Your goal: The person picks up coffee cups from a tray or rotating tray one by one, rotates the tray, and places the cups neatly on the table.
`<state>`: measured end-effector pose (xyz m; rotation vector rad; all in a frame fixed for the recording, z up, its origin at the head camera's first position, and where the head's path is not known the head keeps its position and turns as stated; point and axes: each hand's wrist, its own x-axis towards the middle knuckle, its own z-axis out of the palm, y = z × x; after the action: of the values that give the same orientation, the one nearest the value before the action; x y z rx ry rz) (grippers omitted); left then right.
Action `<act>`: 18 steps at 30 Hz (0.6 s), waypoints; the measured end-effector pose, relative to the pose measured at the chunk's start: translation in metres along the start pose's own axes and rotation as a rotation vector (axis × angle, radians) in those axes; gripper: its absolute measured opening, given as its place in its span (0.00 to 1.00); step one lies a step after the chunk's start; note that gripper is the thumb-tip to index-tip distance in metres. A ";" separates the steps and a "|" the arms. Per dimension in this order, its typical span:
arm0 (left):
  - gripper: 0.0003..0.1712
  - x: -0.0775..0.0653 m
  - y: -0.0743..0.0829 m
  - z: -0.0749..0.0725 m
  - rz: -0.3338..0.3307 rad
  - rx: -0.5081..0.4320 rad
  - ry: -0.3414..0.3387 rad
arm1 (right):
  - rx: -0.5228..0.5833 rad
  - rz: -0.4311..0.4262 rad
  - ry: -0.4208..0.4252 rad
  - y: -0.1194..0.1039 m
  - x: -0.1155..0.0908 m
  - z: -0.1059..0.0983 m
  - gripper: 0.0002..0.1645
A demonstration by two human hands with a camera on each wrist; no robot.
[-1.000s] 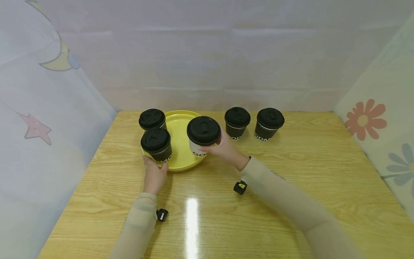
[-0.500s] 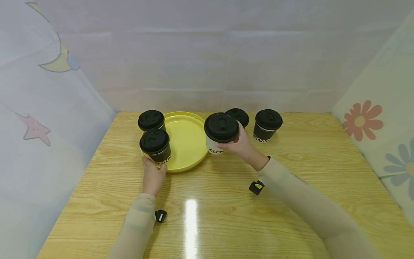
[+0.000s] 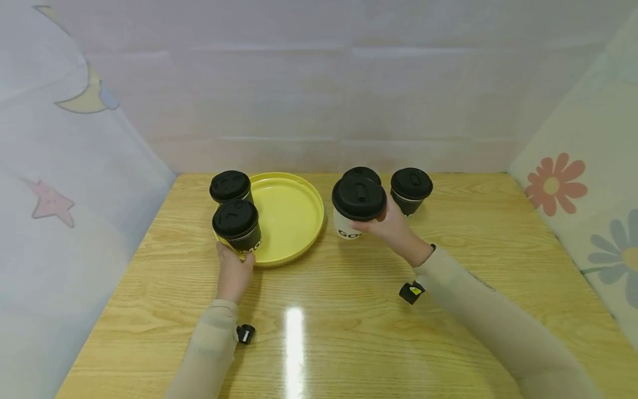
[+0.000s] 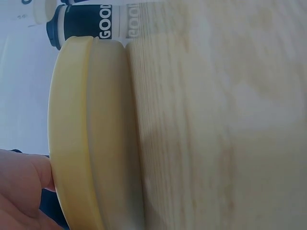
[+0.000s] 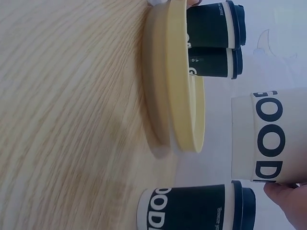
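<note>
A white cup (image 3: 345, 223) with a black lid is held upright in the air, just to the right of the yellow tray (image 3: 289, 221) and higher than its rim. The right hand (image 3: 394, 230) grips this cup round its side, thumb toward the front. The left hand (image 3: 233, 274) is at the tray's front left edge, its thumb touching the rim; its other fingers are partly hidden, so I cannot tell whether they close on the rim or on the cup there. That front cup (image 3: 242, 230), dark with a black lid, stands on the tray's left side. Behind it, also on the tray's left, stands the rear cup (image 3: 231, 188), similarly dark and lidded. To the tray's right, beyond the white cup, are a mostly hidden cup (image 3: 361, 172) and, farther from the tray, the end cup (image 3: 411, 191). Under the tray is a wooden table (image 3: 319, 310); behind it hangs a pale cloth (image 3: 279, 100).
</note>
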<state>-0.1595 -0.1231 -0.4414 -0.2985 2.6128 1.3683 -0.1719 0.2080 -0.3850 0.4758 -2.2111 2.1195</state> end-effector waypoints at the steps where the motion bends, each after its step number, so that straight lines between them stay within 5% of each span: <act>1: 0.50 0.000 0.000 0.000 -0.002 -0.002 0.000 | 0.003 0.003 0.000 0.000 -0.002 -0.002 0.54; 18: 0.50 0.003 -0.004 0.001 0.013 0.010 0.016 | -0.044 0.109 0.065 -0.006 -0.021 -0.027 0.52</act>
<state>-0.1612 -0.1249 -0.4452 -0.2930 2.6385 1.3620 -0.1556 0.2380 -0.3828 0.2853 -2.2920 2.0993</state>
